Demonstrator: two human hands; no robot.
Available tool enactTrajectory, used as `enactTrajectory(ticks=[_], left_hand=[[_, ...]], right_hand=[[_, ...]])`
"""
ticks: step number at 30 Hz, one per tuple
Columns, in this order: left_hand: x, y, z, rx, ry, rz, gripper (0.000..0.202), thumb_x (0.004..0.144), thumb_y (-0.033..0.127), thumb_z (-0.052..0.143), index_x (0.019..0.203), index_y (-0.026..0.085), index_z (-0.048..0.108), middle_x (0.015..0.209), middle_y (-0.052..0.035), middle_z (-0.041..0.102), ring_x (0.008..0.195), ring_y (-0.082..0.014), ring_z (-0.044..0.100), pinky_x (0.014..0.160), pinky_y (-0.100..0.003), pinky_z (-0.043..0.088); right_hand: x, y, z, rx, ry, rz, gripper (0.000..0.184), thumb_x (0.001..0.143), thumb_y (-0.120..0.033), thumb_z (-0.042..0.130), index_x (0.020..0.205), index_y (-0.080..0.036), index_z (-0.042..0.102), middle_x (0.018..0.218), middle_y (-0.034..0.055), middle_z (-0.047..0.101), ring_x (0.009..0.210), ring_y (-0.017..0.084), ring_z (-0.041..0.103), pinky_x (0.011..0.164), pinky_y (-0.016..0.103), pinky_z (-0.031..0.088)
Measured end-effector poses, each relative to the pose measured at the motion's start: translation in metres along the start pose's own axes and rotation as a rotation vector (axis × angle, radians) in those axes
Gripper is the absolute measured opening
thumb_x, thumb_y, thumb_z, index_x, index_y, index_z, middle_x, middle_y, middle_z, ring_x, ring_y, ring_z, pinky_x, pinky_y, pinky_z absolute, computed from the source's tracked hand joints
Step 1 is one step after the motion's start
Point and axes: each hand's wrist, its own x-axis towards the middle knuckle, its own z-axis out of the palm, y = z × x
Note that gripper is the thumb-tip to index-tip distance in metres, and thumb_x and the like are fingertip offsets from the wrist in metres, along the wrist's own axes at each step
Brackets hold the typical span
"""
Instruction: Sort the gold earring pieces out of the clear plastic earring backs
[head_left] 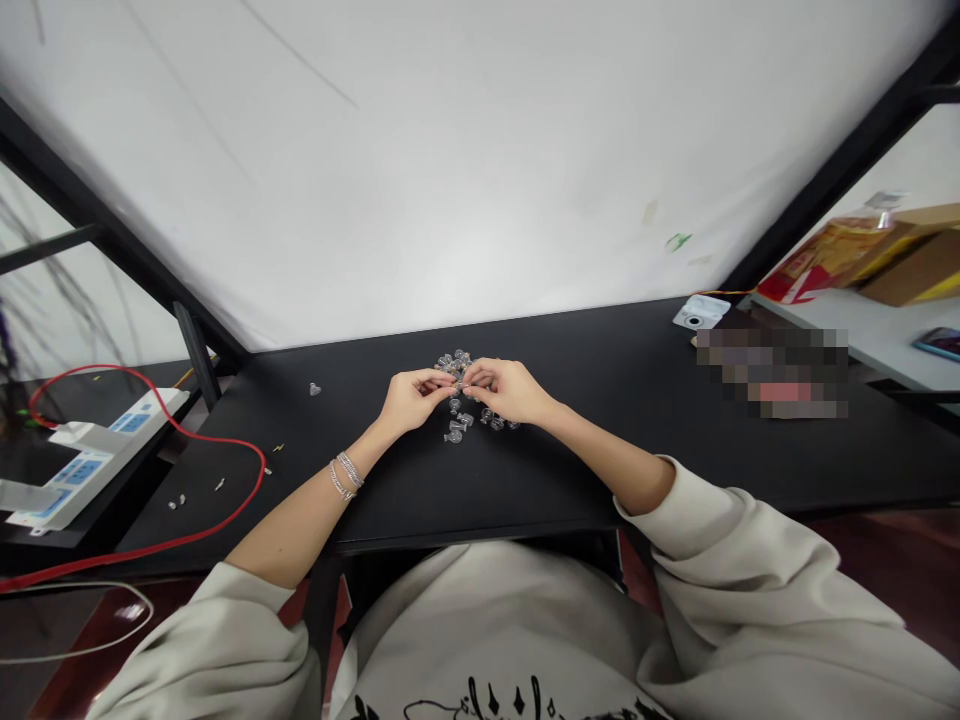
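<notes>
My left hand (411,398) and my right hand (504,388) meet over the middle of a black table (600,420). Both are closed in a pinch, fingertips touching on one small clear plastic piece (460,383) held between them. Under and around the hands lies a little heap of several similar clear pieces (465,420), some just behind the fingers and some in front. A silver bracelet (345,476) sits on my left wrist. My light sleeves are pushed up the forearms.
One stray clear piece (315,388) lies left of the hands. A white power strip (97,455) and a red cable (225,510) are at the left. A small white device (700,313) sits at the back right, with cardboard boxes (900,255) beyond. A white wall panel stands behind the table.
</notes>
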Motion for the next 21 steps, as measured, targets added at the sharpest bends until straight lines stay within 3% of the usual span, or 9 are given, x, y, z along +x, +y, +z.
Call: enactTrajectory(ticks=[15,21], left_hand=[[-0.0002,0.0051,-0.0016,-0.03,-0.013,-0.041,0.027,0.075,0.041,0.075,0.081,0.015,0.076,0.072,-0.0067,0.075,0.056,-0.0155,0.064,0.053,-0.027,0.05],[-0.001,0.0053,-0.0014,-0.037,0.002,-0.031,0.024,0.073,0.04,0.078,0.078,0.016,0.078,0.076,-0.0075,0.076,0.061,-0.0176,0.067,0.058,-0.029,0.053]], right_hand=[[-0.0013,-0.0024,-0.0008,-0.005,0.006,-0.023,0.009,0.083,-0.023,0.066,0.09,-0.018,0.069,0.089,0.0025,0.073,0.077,0.013,0.067,0.072,0.024,0.051],[-0.0014,-0.0003,0.002,0.09,0.012,-0.025,0.01,0.081,-0.026,0.068,0.085,-0.016,0.068,0.085,0.0047,0.073,0.076,0.014,0.069,0.074,0.026,0.054]])
